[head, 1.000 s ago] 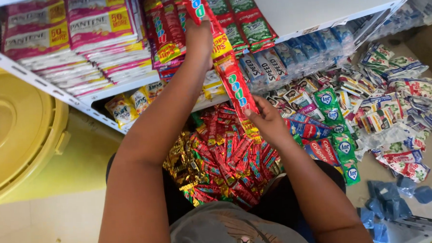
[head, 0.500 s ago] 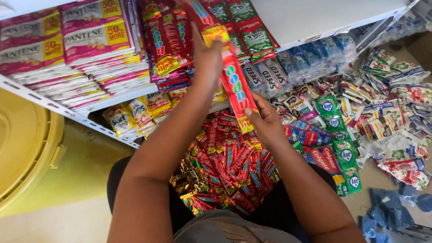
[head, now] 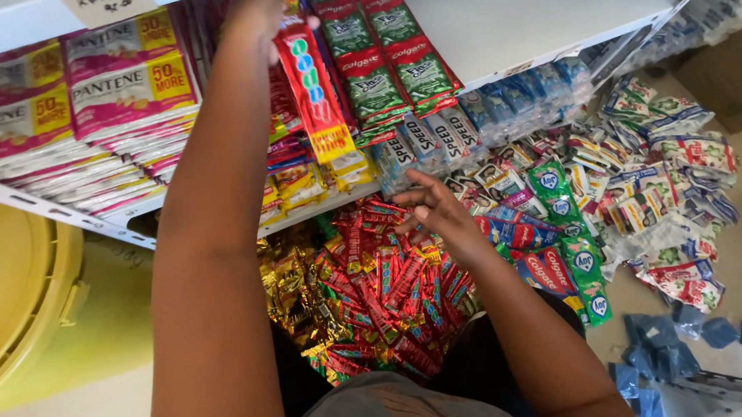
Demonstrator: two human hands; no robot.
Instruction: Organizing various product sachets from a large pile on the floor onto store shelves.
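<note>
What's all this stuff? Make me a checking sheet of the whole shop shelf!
Surface: white shelf, partly bare at right.
Job's things: red sachet strip, held up by the left hand; red sachet pile below.
Clutter: pink sachet strips, green-and-red sachet strips, loose mixed packets.
Hands: left grips the strip; right hand open, fingers spread above the pile.
Cables: nothing seen.
Surroundings: yellow bin lid, floor at right.
</note>
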